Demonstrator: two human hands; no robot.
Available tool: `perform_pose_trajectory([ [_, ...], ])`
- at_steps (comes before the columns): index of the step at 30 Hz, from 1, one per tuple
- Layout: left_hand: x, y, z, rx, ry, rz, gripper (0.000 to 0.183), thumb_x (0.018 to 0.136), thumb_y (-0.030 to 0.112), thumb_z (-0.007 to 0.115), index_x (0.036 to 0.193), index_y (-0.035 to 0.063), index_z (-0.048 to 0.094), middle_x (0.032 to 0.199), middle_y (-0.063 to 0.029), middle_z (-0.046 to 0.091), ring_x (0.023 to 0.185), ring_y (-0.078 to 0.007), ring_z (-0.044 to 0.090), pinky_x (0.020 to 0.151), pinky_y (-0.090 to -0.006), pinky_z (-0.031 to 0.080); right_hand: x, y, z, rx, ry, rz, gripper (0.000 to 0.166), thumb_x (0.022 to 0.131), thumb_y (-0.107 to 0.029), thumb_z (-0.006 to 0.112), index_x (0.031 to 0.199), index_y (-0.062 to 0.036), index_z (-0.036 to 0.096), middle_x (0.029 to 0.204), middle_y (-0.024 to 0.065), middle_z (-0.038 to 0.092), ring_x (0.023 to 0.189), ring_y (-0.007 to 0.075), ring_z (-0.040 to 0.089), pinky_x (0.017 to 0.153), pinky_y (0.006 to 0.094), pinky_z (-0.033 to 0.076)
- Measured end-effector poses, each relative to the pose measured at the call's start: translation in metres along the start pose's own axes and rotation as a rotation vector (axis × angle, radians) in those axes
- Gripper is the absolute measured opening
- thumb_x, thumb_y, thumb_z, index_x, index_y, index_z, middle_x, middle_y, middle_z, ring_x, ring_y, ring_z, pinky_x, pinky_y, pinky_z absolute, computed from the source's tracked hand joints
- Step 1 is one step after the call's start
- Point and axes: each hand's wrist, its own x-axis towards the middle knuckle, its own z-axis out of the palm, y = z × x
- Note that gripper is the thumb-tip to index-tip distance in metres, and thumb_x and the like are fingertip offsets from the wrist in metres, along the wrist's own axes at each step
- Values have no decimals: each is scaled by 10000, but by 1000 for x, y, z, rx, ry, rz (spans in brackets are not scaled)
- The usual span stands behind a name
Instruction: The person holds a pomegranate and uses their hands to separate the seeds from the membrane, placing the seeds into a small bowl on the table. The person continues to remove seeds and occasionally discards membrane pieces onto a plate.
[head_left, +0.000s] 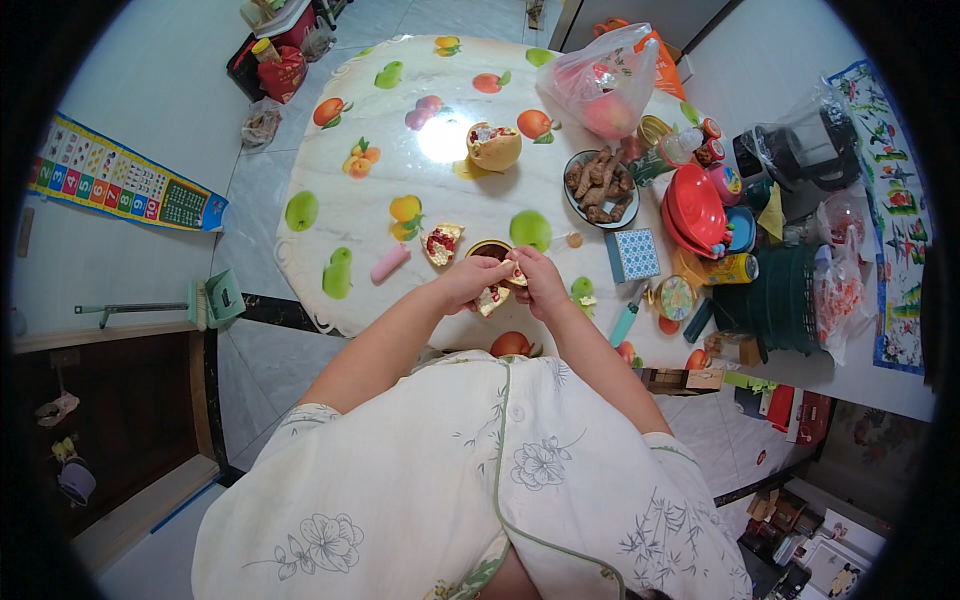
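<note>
My left hand grips a pomegranate piece with pale membrane and red seeds. My right hand holds a smaller piece, and the two hands nearly meet. Just beyond them is a round tin with a gold rim, partly hidden by my fingers. Another pomegranate chunk lies on the table left of the tin, beside a pink cylindrical object. Farther back sits a large opened pomegranate with seeds showing at its top.
On the fruit-print tablecloth, to the right, are a plate of ginger-like roots, a patterned blue box, a knife with a teal handle, red bowls and jars. A plastic bag of fruit stands at the back right.
</note>
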Motion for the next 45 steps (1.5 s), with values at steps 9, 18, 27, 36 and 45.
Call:
perform_pose_trajectory([
  [9, 0, -9, 14, -440, 21, -14, 349, 935, 439, 368, 885, 130, 523, 641, 1, 551, 428, -92, 461, 311, -194, 283, 2, 4, 3, 113, -10, 7, 114, 878, -228, 476, 821, -140, 521, 648, -26, 514, 398, 52, 396, 322, 182, 214],
  [18, 9, -17, 13, -568, 34, -198, 359, 926, 459, 378, 881, 131, 517, 659, -24, 556, 422, -103, 446, 298, -185, 253, 0, -10, 12, 120, 171, 237, 144, 855, -194, 500, 724, -143, 528, 568, -40, 471, 356, 42, 313, 315, 170, 226],
  [27, 5, -23, 4, -366, -1, -121, 377, 893, 504, 437, 892, 138, 526, 660, 3, 542, 473, -81, 477, 325, -211, 310, 18, -15, -6, 4, -25, 473, 169, 845, -197, 503, 687, -135, 507, 533, -14, 443, 371, 38, 249, 335, 165, 198],
  [36, 0, -8, -2, -46, 43, -70, 324, 893, 458, 471, 939, 154, 573, 648, 52, 537, 523, -40, 493, 385, -217, 358, 20, -18, -7, -335, 51, 422, 240, 814, -192, 533, 594, -182, 440, 501, -63, 370, 386, 36, 265, 369, 198, 167],
  [45, 1, -1, 0, 170, 63, -99, 301, 863, 452, 534, 836, 154, 567, 623, 57, 506, 486, -45, 430, 393, -226, 311, 24, -15, -13, -320, 73, 429, 258, 803, -178, 540, 578, -174, 415, 492, -64, 357, 375, 44, 257, 362, 199, 153],
])
